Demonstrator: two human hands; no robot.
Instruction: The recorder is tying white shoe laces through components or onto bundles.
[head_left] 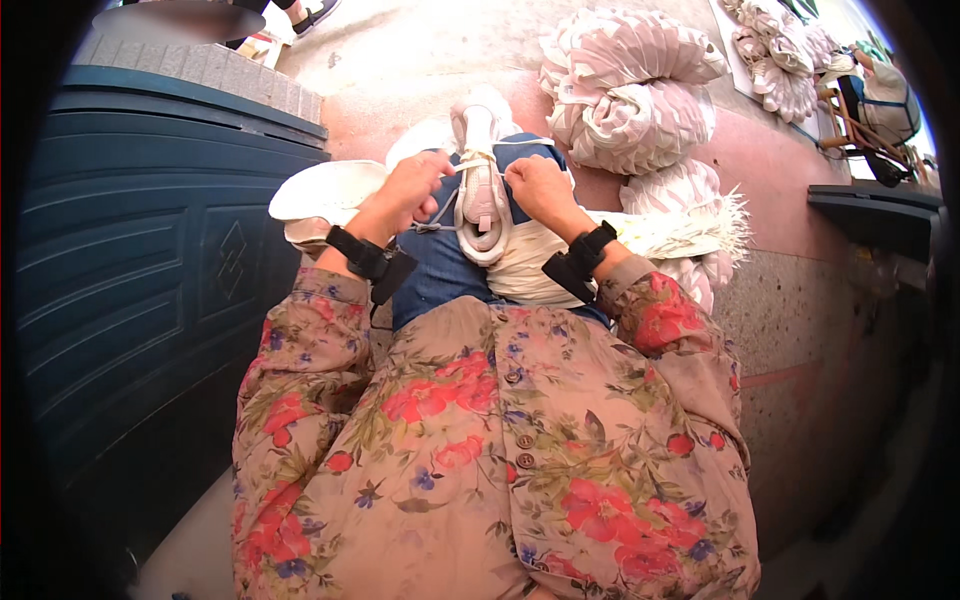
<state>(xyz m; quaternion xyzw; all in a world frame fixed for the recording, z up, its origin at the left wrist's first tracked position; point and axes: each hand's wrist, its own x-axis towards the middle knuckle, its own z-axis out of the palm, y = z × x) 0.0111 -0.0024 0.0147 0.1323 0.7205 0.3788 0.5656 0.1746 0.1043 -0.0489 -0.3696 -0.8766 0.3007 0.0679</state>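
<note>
A white and pale pink sneaker [483, 222] lies on my jeans-covered lap, heel toward me. A white shoelace [478, 160] crosses its lacing area and runs out to both sides. My left hand [415, 188] pinches the lace on the left of the shoe. On the right, my right hand [543, 187] is closed around the other side of the lace. A bundle of cream laces [680, 228] lies across my right thigh, its loose ends spread past my knee. Beside my left wrist rests a white, rounded piece [325, 192], whose kind I cannot make out.
Stacked pinkish-white shoe pieces [630, 85] stand on the floor ahead to the right, with another pile [780, 60] farther back. A dark blue panelled door [130, 270] is on my left. At the far right are a wooden-framed chair [870, 120] and a dark ledge [870, 208]. Someone's foot [316, 15] shows at the top.
</note>
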